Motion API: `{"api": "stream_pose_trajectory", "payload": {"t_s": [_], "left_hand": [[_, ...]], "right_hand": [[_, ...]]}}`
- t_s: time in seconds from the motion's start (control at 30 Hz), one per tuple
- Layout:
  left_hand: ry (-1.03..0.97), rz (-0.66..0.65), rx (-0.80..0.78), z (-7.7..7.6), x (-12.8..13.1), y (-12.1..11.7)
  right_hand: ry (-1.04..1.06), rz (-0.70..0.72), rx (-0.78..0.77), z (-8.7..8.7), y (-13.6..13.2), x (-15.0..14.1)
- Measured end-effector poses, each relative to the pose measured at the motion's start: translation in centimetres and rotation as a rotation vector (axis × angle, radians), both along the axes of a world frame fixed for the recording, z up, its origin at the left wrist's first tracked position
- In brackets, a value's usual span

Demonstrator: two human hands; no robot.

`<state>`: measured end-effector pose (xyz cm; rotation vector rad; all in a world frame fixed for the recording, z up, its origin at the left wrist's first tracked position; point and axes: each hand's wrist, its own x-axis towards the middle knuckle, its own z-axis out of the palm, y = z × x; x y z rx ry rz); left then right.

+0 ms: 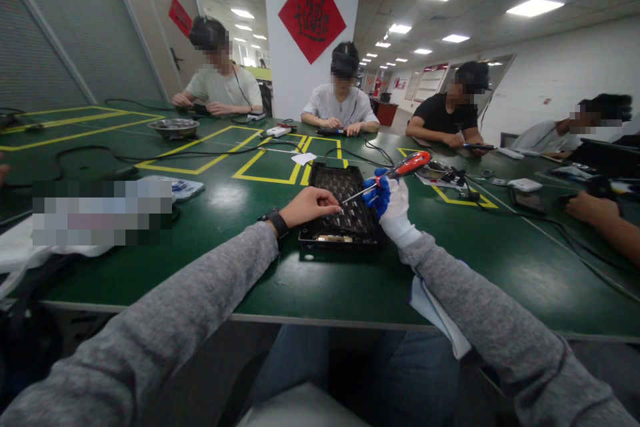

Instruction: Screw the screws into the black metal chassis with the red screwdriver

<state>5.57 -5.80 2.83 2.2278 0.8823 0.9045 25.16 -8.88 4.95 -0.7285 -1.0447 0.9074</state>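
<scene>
A black case [341,180] with rows of small shiny cells lies on the green table in front of me. A brass-coloured strip [334,238] shows along its near edge. My right hand [387,200], in a white glove with blue coating, is closed around a screwdriver [407,165] with a red and black handle. The shaft slants down left, its tip over the case. Bare and with a dark watch [277,221] at the wrist, my left hand [313,205] hovers over the case's left side, fingers pinched near the tip. Whatever sits between those fingers is too small to make out.
Black cables [90,150] cross the green table [240,280] among yellow tape marks. A metal bowl [173,127] stands back left, a plastic bag [185,188] lies left, and a white card [303,158] lies behind the case. Several people sit around the table.
</scene>
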Motion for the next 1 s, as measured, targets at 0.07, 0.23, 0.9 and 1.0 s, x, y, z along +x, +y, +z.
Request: {"api": "stream_pose_trajectory", "payload": {"t_s": [0.07,0.23,0.9,1.0], "left_hand": [[-0.010,0.002,-0.004,-0.07,0.00,0.08],[-0.042,-0.007,-0.022,-0.10,-0.06,0.15],[-0.141,-0.055,-0.024,0.15,-0.05,-0.09],[-0.150,-0.059,-0.017,0.18,-0.05,-0.08]], "right_hand": [[0.003,0.001,0.004,-0.04,0.06,0.01],[0.037,0.025,0.019,-0.16,0.34,0.21],[0.014,0.014,0.015,-0.06,0.13,0.22],[0.018,0.011,0.019,-0.01,0.04,0.23]]}}
